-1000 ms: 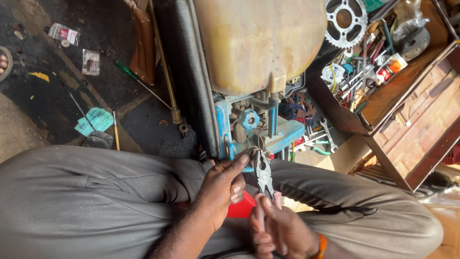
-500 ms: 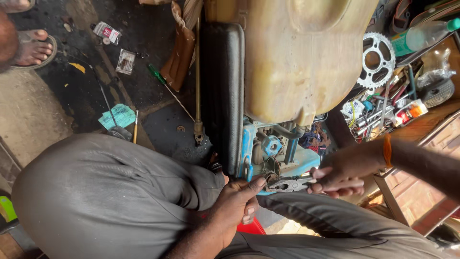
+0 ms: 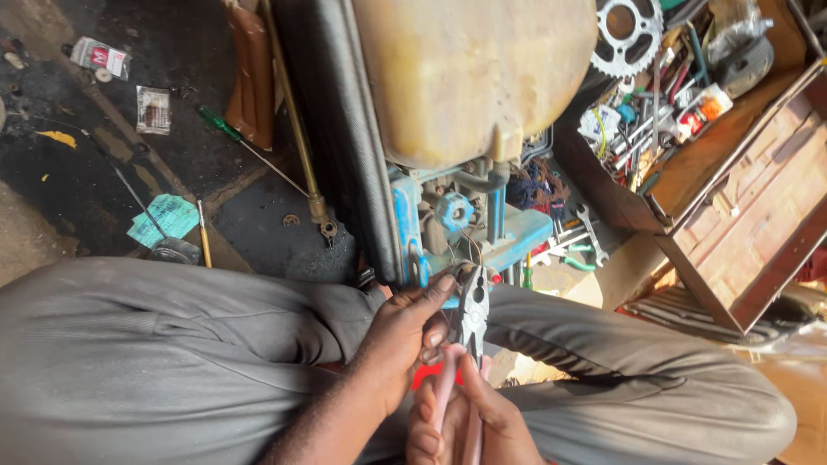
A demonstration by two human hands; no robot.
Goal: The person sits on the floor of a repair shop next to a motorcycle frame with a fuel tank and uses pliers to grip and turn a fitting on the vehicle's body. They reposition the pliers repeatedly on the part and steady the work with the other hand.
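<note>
Workshop floor | both hands (image 3: 431,362) grip pliers (image 3: 472,317) (handles half-hidden) | jaws' catch unclear

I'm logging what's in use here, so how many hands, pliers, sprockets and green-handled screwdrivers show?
Hands: 2, left hand and right hand
Pliers: 1, the pink-handled pliers that both hands grip
Sprockets: 1, the sprocket in the wooden tool box
Green-handled screwdrivers: 1, the screwdriver on the floor
Total: 5

pliers (image 3: 472,317) — pink handles, grey head | upright — nose at blue pump base (image 3: 508,245)
</note>
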